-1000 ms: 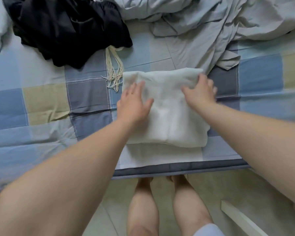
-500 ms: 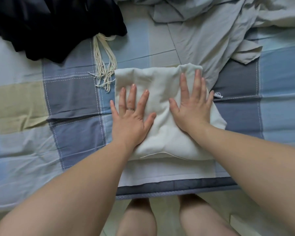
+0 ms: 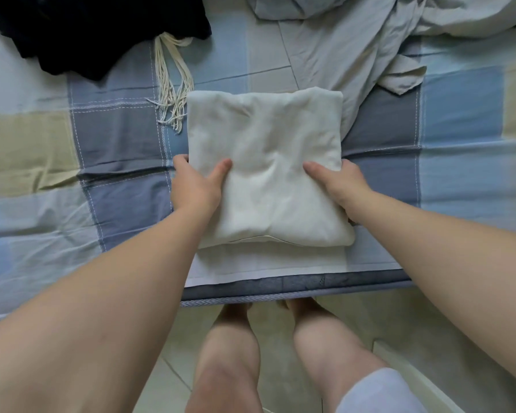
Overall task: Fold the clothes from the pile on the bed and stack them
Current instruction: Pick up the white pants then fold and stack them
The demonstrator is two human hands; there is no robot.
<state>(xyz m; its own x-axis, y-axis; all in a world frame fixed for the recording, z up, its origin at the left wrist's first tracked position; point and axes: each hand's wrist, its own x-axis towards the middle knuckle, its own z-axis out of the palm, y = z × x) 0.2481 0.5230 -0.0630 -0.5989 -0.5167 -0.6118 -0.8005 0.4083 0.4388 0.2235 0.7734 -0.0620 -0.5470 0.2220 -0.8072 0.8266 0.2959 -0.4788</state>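
Pinching the folded cream fabric square (image 3: pixel 265 174), left hand (image 3: pixel 195 189) and right hand (image 3: pixel 340 186) finish one piece; crumpled black clothes (image 3: pixel 86 34) and grey clothes (image 3: pixel 340 49) lie unfolded.

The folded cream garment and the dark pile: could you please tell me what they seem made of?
The folded cream garment looks like soft matte cotton or linen; it dimples where the left hand and right hand grip it. The dark pile looks like black fabric, limp and matte; its weave is too dark to tell.
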